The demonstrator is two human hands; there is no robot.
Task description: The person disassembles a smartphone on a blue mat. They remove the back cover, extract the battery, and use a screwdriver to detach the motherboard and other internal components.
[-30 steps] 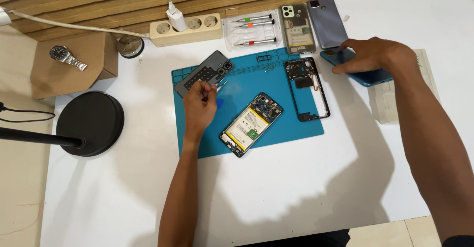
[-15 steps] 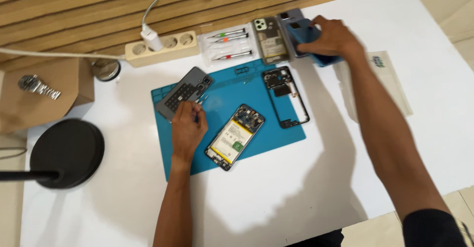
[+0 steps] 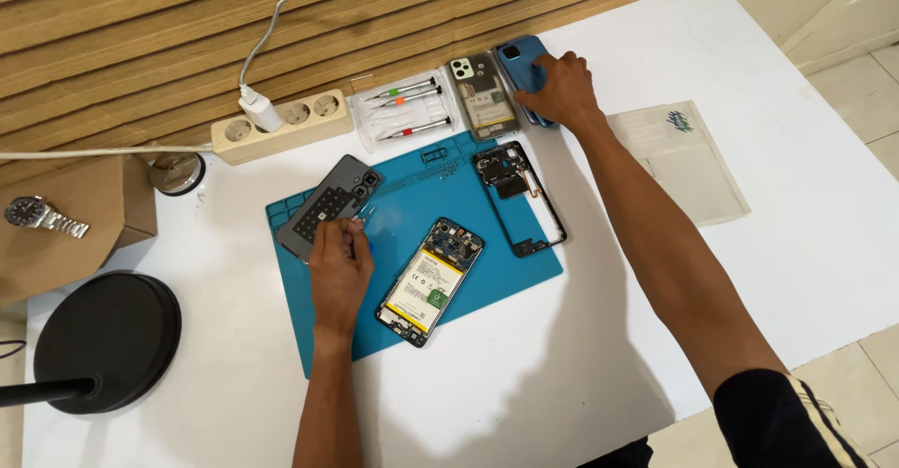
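The left hand (image 3: 339,267) is closed around a small tool (image 3: 363,217) over the left part of the blue mat (image 3: 487,276), beside the grey back cover (image 3: 328,208). The right hand (image 3: 560,89) grips the blue phone (image 3: 521,61) at the table's (image 3: 796,271) far edge. The opened phone (image 3: 432,281) lies mid-mat, the frame (image 3: 521,197) to its right.

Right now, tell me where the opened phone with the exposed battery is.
In the head view, the opened phone lies tilted on the blue mat, just right of the left hand and left of the black phone frame.
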